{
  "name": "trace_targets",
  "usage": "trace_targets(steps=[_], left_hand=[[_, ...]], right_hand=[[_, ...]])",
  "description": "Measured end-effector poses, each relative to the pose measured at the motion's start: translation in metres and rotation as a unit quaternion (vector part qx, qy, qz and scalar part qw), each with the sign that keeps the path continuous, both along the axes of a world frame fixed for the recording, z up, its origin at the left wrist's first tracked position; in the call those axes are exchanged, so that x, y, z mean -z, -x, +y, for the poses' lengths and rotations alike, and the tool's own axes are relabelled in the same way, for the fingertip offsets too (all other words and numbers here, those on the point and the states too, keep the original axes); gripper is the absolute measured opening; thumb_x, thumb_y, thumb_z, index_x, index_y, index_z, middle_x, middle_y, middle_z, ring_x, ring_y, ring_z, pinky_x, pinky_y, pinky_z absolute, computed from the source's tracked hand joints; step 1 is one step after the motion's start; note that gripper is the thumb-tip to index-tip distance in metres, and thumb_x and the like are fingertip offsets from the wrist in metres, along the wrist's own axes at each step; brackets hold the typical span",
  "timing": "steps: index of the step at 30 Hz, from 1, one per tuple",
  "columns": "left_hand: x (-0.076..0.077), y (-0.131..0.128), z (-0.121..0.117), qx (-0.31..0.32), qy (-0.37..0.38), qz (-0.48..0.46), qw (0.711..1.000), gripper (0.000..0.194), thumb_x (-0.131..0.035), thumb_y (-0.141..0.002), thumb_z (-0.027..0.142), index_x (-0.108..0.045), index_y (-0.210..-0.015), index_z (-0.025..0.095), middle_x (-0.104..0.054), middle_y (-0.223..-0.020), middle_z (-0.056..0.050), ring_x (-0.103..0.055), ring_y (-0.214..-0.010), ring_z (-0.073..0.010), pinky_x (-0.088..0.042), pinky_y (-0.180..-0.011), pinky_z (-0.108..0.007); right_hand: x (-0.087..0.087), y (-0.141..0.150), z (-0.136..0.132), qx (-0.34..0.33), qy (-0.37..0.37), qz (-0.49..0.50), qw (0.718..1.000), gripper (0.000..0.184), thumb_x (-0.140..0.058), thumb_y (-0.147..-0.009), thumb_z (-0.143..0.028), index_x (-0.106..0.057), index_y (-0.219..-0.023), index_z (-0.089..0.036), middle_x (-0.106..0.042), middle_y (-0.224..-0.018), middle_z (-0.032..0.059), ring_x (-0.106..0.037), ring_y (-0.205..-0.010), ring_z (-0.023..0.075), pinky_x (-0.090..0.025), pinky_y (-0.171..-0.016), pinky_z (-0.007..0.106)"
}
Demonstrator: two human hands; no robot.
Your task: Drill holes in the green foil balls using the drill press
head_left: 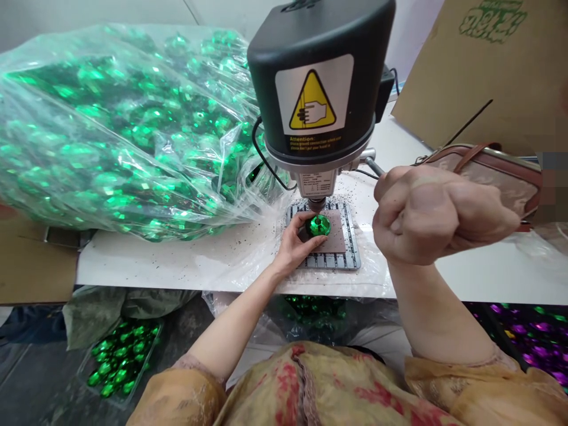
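My left hand [296, 244] is closed around a shiny green faceted piece [320, 225], thumb on the near side and fingers on the far side. The piece sits on a brown square board [336, 239] over the slotted metal base [352, 251] of a bench drill press [315, 89]. Just above the piece is the drill's chuck [316, 205]; whether a bit touches it cannot be made out. Raised at the right, my right hand [426, 216] is in a fist around the end of the press's metal lever [371, 161], the grip itself hidden by the fingers.
A large clear plastic bag [133, 130] full of green pieces fills the table's left side. Dark shavings lie around the base. At the right are a bag [492, 171] and a cardboard box [488, 77]. Below stands a clear bin [119, 358] of green pieces.
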State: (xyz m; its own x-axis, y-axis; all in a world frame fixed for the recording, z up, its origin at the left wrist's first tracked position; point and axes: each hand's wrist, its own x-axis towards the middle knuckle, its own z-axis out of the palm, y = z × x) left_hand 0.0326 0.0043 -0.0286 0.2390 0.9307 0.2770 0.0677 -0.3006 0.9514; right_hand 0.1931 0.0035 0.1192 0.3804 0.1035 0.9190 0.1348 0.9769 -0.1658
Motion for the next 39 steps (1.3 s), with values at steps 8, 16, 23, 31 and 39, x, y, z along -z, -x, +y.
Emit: trace_targets(steps=[8,16,23,31,39], left_hand=[[0.000,0.000,0.000,0.000,0.006,0.003,1.000,0.054,-0.083,-0.078,0.042,-0.058,-0.121,0.022,-0.066,-0.128,-0.010,-0.063,-0.122,-0.0252,-0.051,-0.107,-0.041],[0.001,0.000,-0.001,-0.003,0.008,0.002,1.000,0.056,-0.083,-0.078,0.042,-0.057,-0.122,0.020,-0.066,-0.129,-0.011,-0.063,-0.122,-0.0258,-0.051,-0.107,-0.042],[-0.013,-0.004,-0.016,-0.111,-0.048,0.061,0.991,0.051,-0.083,-0.078,0.042,-0.060,-0.118,0.022,-0.068,-0.116,-0.009,-0.067,-0.111,-0.0252,-0.055,-0.097,-0.042],[0.033,0.038,-0.117,0.194,-0.330,0.295,0.876,0.034,-0.073,-0.086,0.030,-0.065,-0.118,0.028,-0.070,-0.122,-0.013,-0.070,-0.094,-0.0238,-0.059,-0.078,-0.038],[0.116,0.051,-0.130,0.199,0.081,0.514,0.831,0.057,-0.065,-0.091,0.039,-0.052,-0.145,0.024,-0.057,-0.146,-0.016,-0.056,-0.133,-0.0357,-0.048,-0.110,-0.051]], right_hand=[[0.011,-0.003,0.010,0.032,-0.040,-0.009,0.999,0.050,-0.055,-0.083,-0.019,-0.012,-0.056,-0.020,-0.025,-0.042,-0.0062,-0.018,-0.032,0.0064,-0.018,-0.033,0.031],[0.014,-0.006,0.001,0.007,-0.008,-0.022,1.000,0.057,-0.062,-0.081,-0.023,-0.017,-0.048,-0.019,-0.024,-0.036,-0.0065,-0.021,-0.030,0.0058,-0.019,-0.033,0.030],[-0.057,0.010,0.001,-0.053,0.091,0.082,0.991,0.054,-0.070,-0.084,-0.033,-0.032,-0.048,-0.020,-0.028,-0.040,-0.0060,-0.028,-0.035,0.0053,-0.016,-0.041,0.030],[-0.063,0.011,0.011,-0.070,0.103,0.087,0.988,0.061,-0.033,-0.088,-0.072,-0.032,-0.052,-0.023,-0.027,-0.045,-0.0038,-0.029,-0.040,0.0061,-0.017,-0.049,0.030],[-0.064,0.011,0.005,-0.058,0.122,0.097,0.986,0.060,-0.026,-0.087,-0.075,-0.035,-0.054,-0.026,-0.029,-0.046,-0.0029,-0.032,-0.042,0.0065,-0.020,-0.052,0.030]])
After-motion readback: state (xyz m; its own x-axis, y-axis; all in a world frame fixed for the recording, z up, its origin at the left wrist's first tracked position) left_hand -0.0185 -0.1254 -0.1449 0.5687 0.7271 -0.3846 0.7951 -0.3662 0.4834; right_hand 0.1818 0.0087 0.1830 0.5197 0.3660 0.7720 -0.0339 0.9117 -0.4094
